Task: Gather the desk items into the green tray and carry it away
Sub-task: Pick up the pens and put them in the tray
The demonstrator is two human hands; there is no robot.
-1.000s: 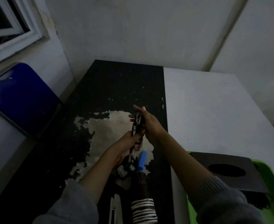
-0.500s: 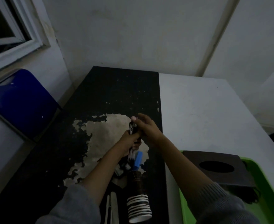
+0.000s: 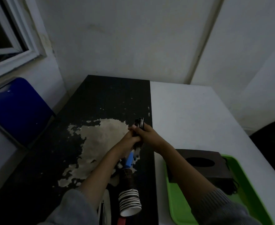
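Hands meet over the black desk (image 3: pixel 110 98), just past its worn pale patch: the left hand (image 3: pixel 130 141) and right hand (image 3: pixel 149 135) are both clenched round a slim dark metal item (image 3: pixel 139 123), held roughly upright, its tip poking out above the fingers. What the item is, I cannot tell in this dim light. Below the hands a blue piece (image 3: pixel 130 159) shows, and nearer the person a striped paper cup (image 3: pixel 129 202) lies on its side on the desk between the forearms. Off to the right, the green tray (image 3: pixel 178 202) sits on the white table (image 3: pixel 198 119), with a dark box (image 3: pixel 211 169) with an oval opening in it. A blue chair (image 3: pixel 18 111) stands at the left, beside the desk.
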